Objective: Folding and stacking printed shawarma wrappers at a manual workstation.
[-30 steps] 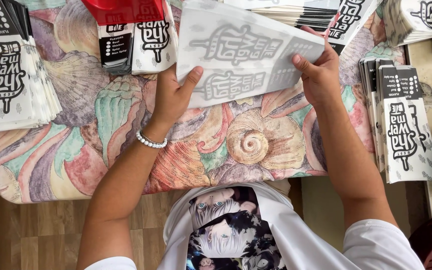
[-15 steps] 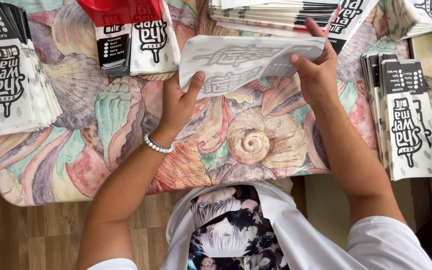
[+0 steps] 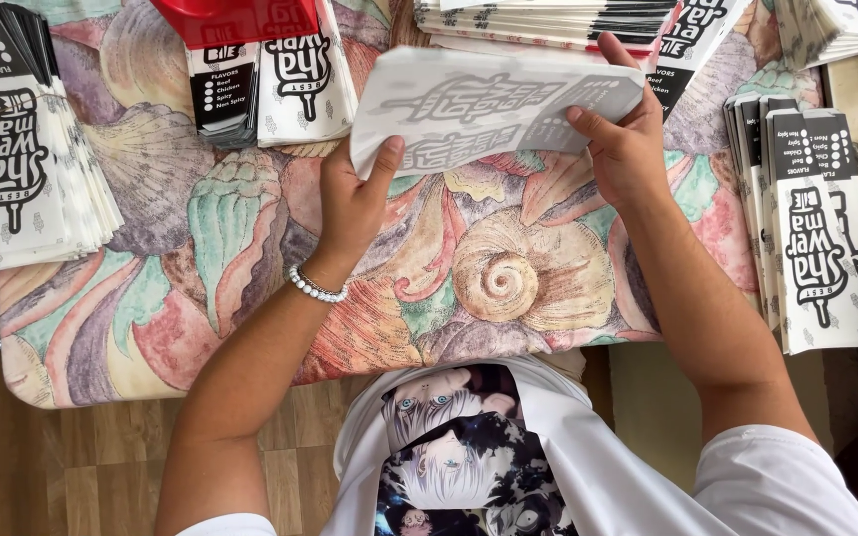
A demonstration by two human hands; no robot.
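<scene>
I hold a flat white paper sleeve [image 3: 494,109] with faint grey print, printed side down, above a table covered in a seashell-patterned cloth [image 3: 508,278]. My left hand [image 3: 355,203], with a white bead bracelet at the wrist, grips its lower left edge, thumb on top. My right hand [image 3: 628,149] pinches its right end. The sleeve lies nearly level, tilted slightly towards me.
Stacks of white and black printed paper sleeves lie around: one at far left [image 3: 27,169], one under a red object [image 3: 235,20] at the top, one at top centre [image 3: 548,20], one at right [image 3: 816,218]. Wooden floor shows below the table edge.
The sleeve has dropped from a raised, facing tilt to nearly flat, and both hands have come lower and closer over the table.
</scene>
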